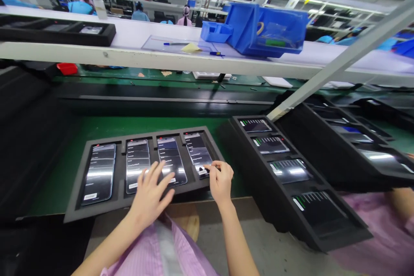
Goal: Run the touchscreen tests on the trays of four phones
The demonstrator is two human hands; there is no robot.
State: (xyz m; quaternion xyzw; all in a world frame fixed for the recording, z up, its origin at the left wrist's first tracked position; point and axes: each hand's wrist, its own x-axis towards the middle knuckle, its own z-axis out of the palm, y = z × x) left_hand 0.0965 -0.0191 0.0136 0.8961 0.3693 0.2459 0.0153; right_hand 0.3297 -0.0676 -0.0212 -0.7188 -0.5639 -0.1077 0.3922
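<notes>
In front of me a dark grey foam tray (pixel 121 172) holds several smartphones side by side, screens up and lit with lists of lines. My left hand (pixel 152 189), fingers spread, is over the lower part of the second phone (pixel 137 161) and the third phone (pixel 171 159). I cannot tell whether its fingertips touch the glass. At the rightmost phone (pixel 196 148), my right hand (pixel 220 179) has its fingers curled in, with the index fingertip at the lower screen. Nothing shows in its grip. The leftmost phone (pixel 99 168) lies uncovered in its slot.
A stack of black foam trays (pixel 265 181) with lit phones stands to the right, beside a slanted white post (pixel 339 56). More trays and a person's pink sleeve (pixel 365 224) are beyond. A shelf (pixel 129 54) above carries blue bins (pixel 268 30) and a pen (pixel 176 44).
</notes>
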